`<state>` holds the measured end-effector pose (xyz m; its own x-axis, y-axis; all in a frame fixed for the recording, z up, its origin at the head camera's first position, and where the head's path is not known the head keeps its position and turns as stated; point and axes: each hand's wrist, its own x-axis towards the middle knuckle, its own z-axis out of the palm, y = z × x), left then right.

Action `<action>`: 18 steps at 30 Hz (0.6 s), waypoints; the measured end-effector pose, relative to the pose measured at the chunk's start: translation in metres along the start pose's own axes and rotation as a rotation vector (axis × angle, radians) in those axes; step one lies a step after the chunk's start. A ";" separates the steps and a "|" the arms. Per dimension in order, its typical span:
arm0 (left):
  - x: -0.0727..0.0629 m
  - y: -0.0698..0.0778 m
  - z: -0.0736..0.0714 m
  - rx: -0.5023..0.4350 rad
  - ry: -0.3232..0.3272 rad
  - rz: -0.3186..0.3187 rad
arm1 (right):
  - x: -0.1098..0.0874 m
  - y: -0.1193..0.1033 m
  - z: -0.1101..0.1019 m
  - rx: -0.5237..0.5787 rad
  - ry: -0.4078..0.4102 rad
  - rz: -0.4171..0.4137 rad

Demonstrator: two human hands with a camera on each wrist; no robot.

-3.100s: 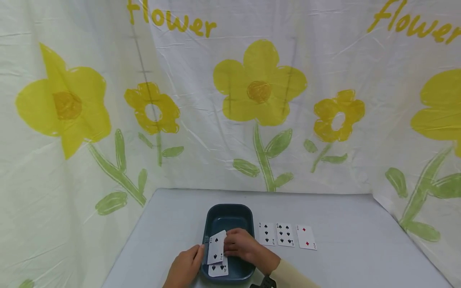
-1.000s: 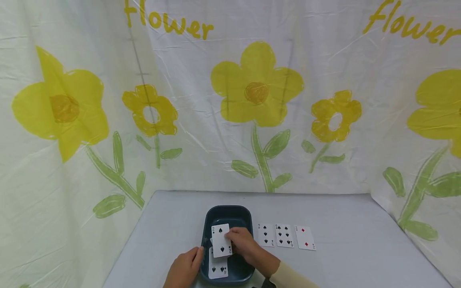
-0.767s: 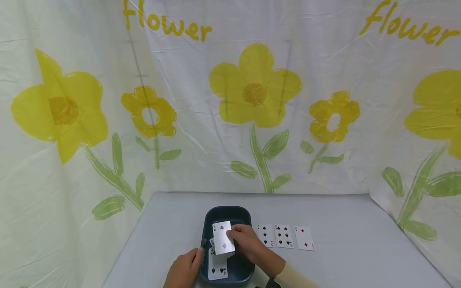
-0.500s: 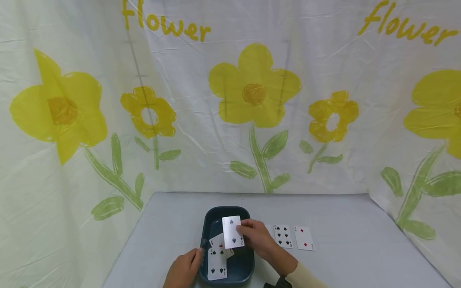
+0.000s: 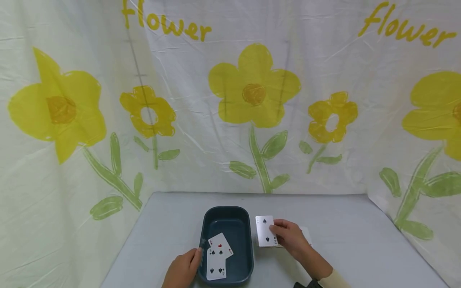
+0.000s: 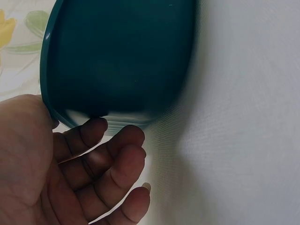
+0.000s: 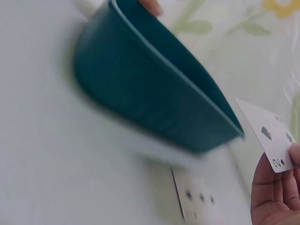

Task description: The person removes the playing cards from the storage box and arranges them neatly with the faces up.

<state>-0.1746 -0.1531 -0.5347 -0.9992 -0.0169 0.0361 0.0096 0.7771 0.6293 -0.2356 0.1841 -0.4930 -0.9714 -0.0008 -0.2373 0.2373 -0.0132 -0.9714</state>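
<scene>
Flower-painted white curtain (image 5: 194, 104) behind white desk (image 5: 173, 224). One dark tray (image 5: 227, 224), nearer the desk's left edge than its right; two cards inside, four of spades (image 5: 216, 266) and heart card (image 5: 225, 243), overlapping. Two of spades (image 5: 263, 232), over tray half a second ago, now beyond its right rim, pinched by right hand (image 5: 294, 241). Left hand (image 5: 181, 267), fingers bent, grips tray's left rim. On desk, partly visible: one spade card (image 7: 199, 199), one red card (image 5: 306, 235).
</scene>
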 end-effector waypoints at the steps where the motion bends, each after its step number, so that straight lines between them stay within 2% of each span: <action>1: 0.000 0.000 0.000 0.001 0.002 0.000 | 0.000 0.001 -0.006 0.004 0.021 0.000; 9: 0.000 -0.001 0.001 0.003 0.002 -0.002 | 0.002 0.010 -0.062 -0.061 0.108 -0.001; 18: -0.001 0.001 0.000 0.005 -0.001 -0.002 | 0.010 0.024 -0.134 -0.174 0.204 0.089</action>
<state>-0.1735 -0.1526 -0.5343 -0.9992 -0.0178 0.0346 0.0077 0.7802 0.6255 -0.2397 0.3180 -0.5206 -0.9305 0.2072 -0.3021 0.3352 0.1495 -0.9302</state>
